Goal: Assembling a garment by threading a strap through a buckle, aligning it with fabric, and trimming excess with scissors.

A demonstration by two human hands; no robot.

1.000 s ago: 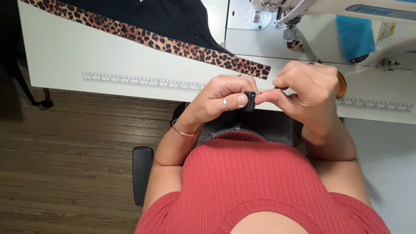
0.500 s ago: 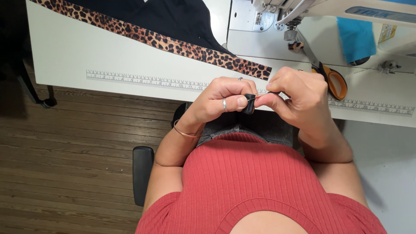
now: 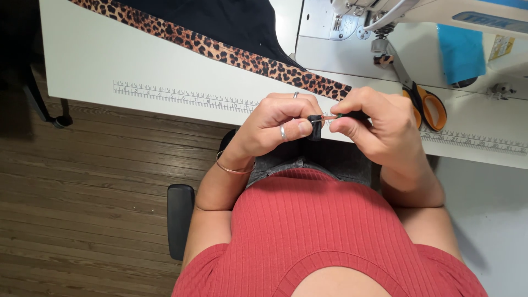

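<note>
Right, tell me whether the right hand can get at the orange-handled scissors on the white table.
Probably yes. The orange-handled scissors lie in the open on the white table just beyond the right hand, nothing between them. But its grip is pinching a thin pin-like piece at the small black item, so it must release first.

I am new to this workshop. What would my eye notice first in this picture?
First, the two hands, left hand and right hand, pinching a small black piece together at the table edge. Behind them lies a leopard-print strip, and orange-handled scissors rest under the sewing machine.
</note>
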